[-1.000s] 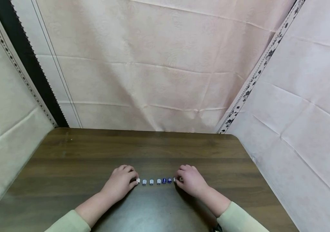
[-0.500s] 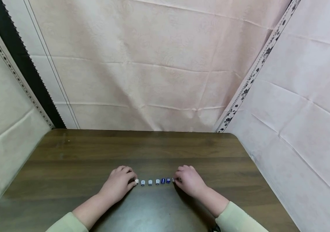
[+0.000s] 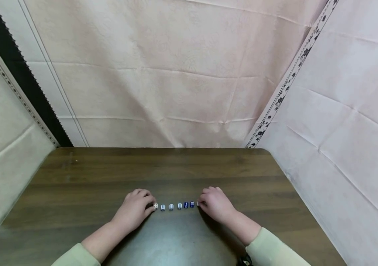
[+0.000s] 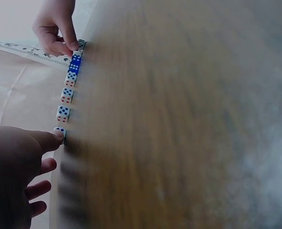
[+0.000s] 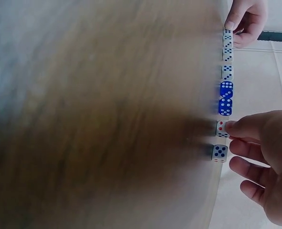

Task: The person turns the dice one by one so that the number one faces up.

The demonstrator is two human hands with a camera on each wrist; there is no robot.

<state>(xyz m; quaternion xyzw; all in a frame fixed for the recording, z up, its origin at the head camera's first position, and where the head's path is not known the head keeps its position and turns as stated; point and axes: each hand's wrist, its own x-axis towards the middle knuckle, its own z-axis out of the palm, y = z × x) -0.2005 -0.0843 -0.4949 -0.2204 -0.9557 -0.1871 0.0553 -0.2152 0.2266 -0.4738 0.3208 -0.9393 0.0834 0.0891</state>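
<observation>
A row of small dice runs across the table. At its left end my left hand (image 3: 136,207) pinches a white die (image 4: 60,130) between thumb and finger. Three white dice (image 3: 171,207) stand spaced out beside it, followed by two blue dice (image 5: 225,98) set close together. Just right of the blue pair, my right hand (image 3: 216,205) pinches another white die (image 5: 221,128), its thumb against the near face. One more white die (image 5: 220,153) stands beyond that, near the right hand's other fingers; in the head view that hand hides it.
The dice stand on a brown wood-grain table (image 3: 189,173) with rounded far corners. Pale cloth (image 3: 175,74) hangs behind it, and more cloth (image 3: 351,111) borders the right side. A dark object (image 3: 244,259) shows under the right sleeve.
The head view has shifted slightly. Both hands keep their places at the row, and the rightmost die, partly visible a second ago, is now hidden behind the right hand in the head view.
</observation>
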